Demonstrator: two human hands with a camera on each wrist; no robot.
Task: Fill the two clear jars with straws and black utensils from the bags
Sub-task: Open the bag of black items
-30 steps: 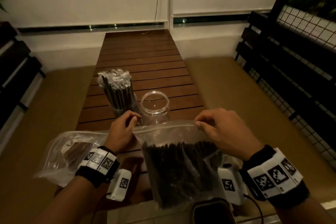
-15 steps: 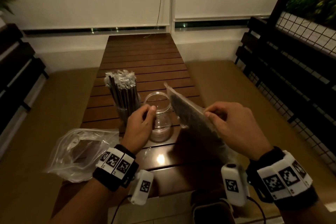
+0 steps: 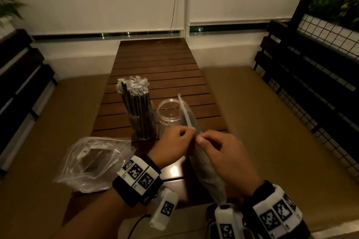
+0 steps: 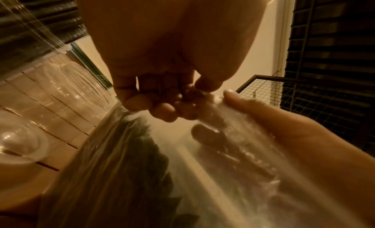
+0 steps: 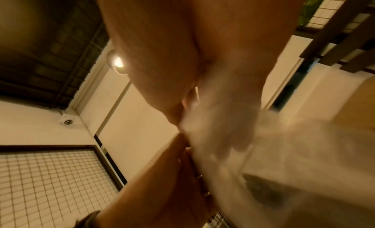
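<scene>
A clear zip bag of black utensils (image 3: 206,169) hangs edge-on over the near end of the wooden table (image 3: 161,68). My left hand (image 3: 174,143) and right hand (image 3: 217,151) both pinch its top edge, thumbs close together. In the left wrist view the bag (image 4: 129,159) shows dark utensils inside, with my left fingers (image 4: 162,109) curled on its rim. Behind my hands stands an empty clear jar (image 3: 169,112). To its left a second jar (image 3: 142,122) holds wrapped black straws (image 3: 136,95). The right wrist view is blurred by the bag (image 5: 274,159).
A crumpled, nearly empty clear bag (image 3: 93,161) lies at the table's near left corner. Dark slatted benches (image 3: 21,87) flank the left side, and a black wire-mesh rack (image 3: 314,75) the right. The table's far half is bare wood.
The bag has turned from facing me to edge-on. My left hand left the empty jar's rim and came back to the bag's top, meeting my right hand.
</scene>
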